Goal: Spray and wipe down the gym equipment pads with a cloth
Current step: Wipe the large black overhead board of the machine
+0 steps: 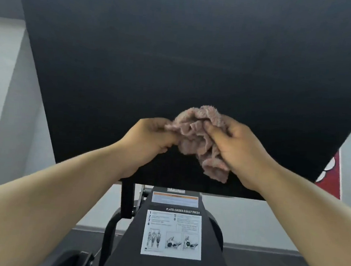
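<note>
1. We see the cloth (199, 134), a pinkish-beige, fuzzy terry rag, bunched into loose folds and gripped between both hands, one at each side, with a crumpled tail hanging at its lower right.
2. We see it held up in front of the lower middle of the pad (176, 55).
3. The pad is a broad, flat, matte black panel that fills most of our view, widening towards the top, its straight lower edge just above the machine's frame.

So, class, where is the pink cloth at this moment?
In the head view the pink cloth sits centre frame, bunched between the left hand and right hand, in front of the big black pad, above the instruction label.
</note>
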`<state>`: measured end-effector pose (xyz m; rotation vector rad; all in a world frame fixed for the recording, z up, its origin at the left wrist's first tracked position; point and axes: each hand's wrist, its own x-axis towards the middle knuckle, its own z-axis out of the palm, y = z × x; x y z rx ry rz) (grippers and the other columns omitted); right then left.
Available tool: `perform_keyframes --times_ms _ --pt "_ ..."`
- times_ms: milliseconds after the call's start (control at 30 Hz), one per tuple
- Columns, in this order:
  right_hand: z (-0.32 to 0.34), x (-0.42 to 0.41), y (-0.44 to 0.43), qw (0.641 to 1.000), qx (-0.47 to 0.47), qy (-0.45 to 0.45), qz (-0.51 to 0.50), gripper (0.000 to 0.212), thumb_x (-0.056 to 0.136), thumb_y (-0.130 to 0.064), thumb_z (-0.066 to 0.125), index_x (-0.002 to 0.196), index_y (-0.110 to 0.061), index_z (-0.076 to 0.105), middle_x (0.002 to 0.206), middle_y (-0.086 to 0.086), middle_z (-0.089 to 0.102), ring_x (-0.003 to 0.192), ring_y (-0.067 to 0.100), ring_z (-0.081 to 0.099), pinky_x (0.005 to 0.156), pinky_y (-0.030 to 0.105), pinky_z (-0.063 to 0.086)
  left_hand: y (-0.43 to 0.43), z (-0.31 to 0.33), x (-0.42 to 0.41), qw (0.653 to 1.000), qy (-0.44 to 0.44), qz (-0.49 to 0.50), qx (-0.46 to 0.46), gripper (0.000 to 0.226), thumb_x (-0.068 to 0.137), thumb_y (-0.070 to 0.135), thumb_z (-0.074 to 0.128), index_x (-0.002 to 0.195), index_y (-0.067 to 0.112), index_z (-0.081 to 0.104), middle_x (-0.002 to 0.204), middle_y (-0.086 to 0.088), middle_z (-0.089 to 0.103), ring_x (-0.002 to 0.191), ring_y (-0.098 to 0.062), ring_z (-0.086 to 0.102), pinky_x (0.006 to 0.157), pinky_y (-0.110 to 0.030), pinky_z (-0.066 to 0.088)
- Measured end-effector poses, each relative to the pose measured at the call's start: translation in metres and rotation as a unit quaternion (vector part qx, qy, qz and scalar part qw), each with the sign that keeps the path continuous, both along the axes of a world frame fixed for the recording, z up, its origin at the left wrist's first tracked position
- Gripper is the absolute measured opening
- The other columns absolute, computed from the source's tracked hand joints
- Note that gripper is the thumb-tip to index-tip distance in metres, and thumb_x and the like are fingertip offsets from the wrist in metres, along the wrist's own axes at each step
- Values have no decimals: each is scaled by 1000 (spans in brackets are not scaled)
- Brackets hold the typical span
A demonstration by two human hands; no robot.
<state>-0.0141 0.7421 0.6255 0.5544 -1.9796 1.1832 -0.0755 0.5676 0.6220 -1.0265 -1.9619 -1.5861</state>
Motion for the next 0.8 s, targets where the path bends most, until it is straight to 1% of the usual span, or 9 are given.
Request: perform_keyframes --times_ms 100,167,267,367,433,533,667,733,800 --pt "-5 11 0 998 -7 -65 17 28 100 -39 51 100 -20 71 88 1 77 83 15 74 78 27 57 3 2 18 990 -100 -93 45 16 99 24 50 107 21 63 99 -2 75 98 -17 71 89 -40 53" --pt "-7 17 1 993 -39 -111 13 26 99 -33 55 96 -15 73 86 8 76 81 23 74 77 31 58 3 3 23 977 -153 -110 103 23 101 23 44 110 14 64 103 -8 75 94 -24 73 86 -46 56" --pt "-9 25 5 980 -125 -156 -15 15 93 -10 58 88 -3 70 73 16 71 58 23 67 56 25 52 -2 5 22 960 -208 -79 173 31 105 30 42 102 10 65 94 -9 75 74 -19 73 62 -36 59" --pt "-12 34 10 952 -205 -228 18 14 92 -10 60 93 1 69 83 21 71 66 29 66 65 35 54 -13 0 23 931 -301 -80 191 50 105 28 42 61 14 60 56 2 59 45 -10 58 45 -17 48" --pt "-13 37 13 942 -229 -242 39 15 95 -12 58 100 -3 70 86 14 71 67 26 67 64 33 55 -16 -7 21 938 -325 -50 106 51 101 25 43 50 18 48 57 1 49 46 -15 50 47 -18 44" --pt "-15 41 15 938 -238 -238 79 22 96 -9 57 115 -14 68 105 10 73 84 23 72 69 31 59 -15 -12 24 936 -348 1 -52 41 97 26 46 61 11 58 69 -10 60 65 -23 58 67 -28 49" --pt "-14 46 17 947 -151 -252 128 27 98 3 48 117 1 67 112 23 70 96 30 69 84 40 57 -16 -17 27 952 -278 73 -101 16 90 9 53 79 11 65 73 -7 61 65 -20 64 72 -34 54" --pt "-10 49 18 962 -98 -236 100 23 96 3 52 111 2 69 108 24 71 92 31 71 85 41 59 -13 -19 25 970 -144 187 -51 25 91 1 48 87 13 70 80 -1 66 81 -23 69 81 -37 57" --pt "-5 50 16 975 -62 -208 53 19 95 -2 58 105 -6 73 103 19 73 92 29 72 85 41 59 -2 -21 32 983 -89 155 39 33 92 1 42 88 16 71 86 2 74 94 -21 70 93 -38 53"
